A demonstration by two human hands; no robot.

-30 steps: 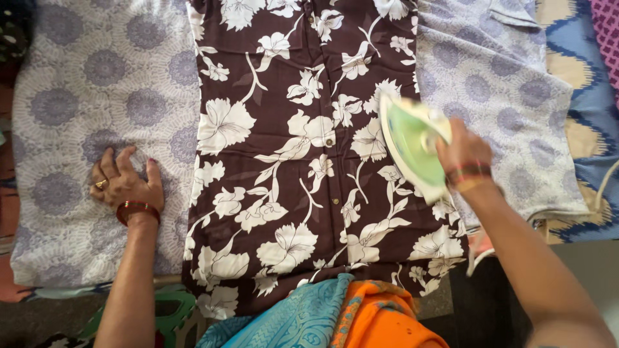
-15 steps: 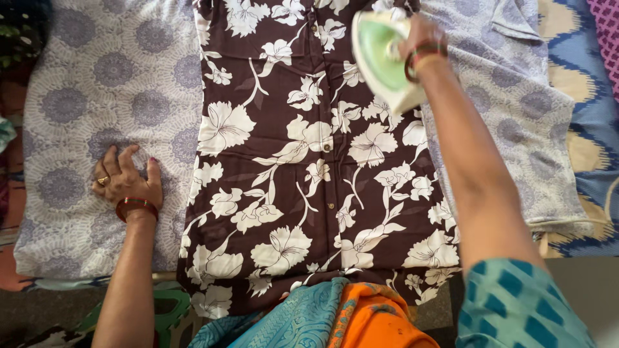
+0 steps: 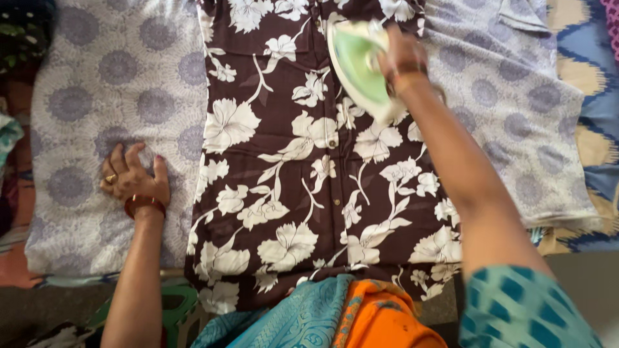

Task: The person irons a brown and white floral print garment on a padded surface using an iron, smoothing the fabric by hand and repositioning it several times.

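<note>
A dark brown garment (image 3: 303,167) with large white flowers lies flat, its button line running down the middle. My right hand (image 3: 401,57) grips a white and green iron (image 3: 358,64) that rests on the upper right part of the garment. My left hand (image 3: 133,177), with a ring and bangle, presses flat with fingers spread on the pale patterned sheet (image 3: 116,96) just left of the garment's edge.
The pale grey-lilac sheet with round motifs covers the surface on both sides. A blue and yellow patterned cloth (image 3: 590,84) lies at the right. Teal and orange fabric (image 3: 348,312) of my clothing sits at the bottom. A green object (image 3: 177,306) shows below the left edge.
My right hand has pushed the iron away from me, from the garment's right middle up to its upper part. The left hand has stayed pressed on the sheet.
</note>
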